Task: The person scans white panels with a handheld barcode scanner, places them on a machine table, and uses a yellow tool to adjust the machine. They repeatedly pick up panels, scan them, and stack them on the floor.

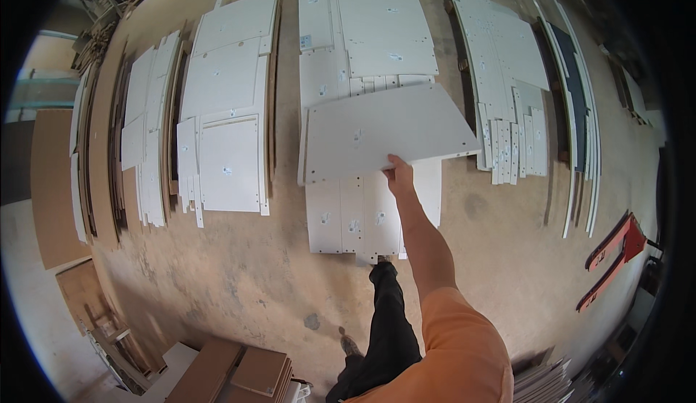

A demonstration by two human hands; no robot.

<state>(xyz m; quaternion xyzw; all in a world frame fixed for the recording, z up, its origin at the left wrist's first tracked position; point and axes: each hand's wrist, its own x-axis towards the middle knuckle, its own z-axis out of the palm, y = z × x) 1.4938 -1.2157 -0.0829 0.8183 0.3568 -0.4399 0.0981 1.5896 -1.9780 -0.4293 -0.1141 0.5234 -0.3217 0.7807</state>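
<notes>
My right hand (398,174) grips the near edge of a white furniture panel (384,132), with the fingers curled over its upper face near the middle. The panel is raised at an angle above a stack of white panels (366,211) and hides part of it. Small holes show near the panel's corners, and a small sticker sits on its face. Whether its far side rests on the stack, I cannot tell. My left hand does not show in the picture.
Rows of white panel stacks stand left (225,84) and right (500,76). A red pallet jack (616,247) is at the right. Brown boards (250,370) lie at the lower left, near my legs. Brown sheets (54,185) lean at the far left.
</notes>
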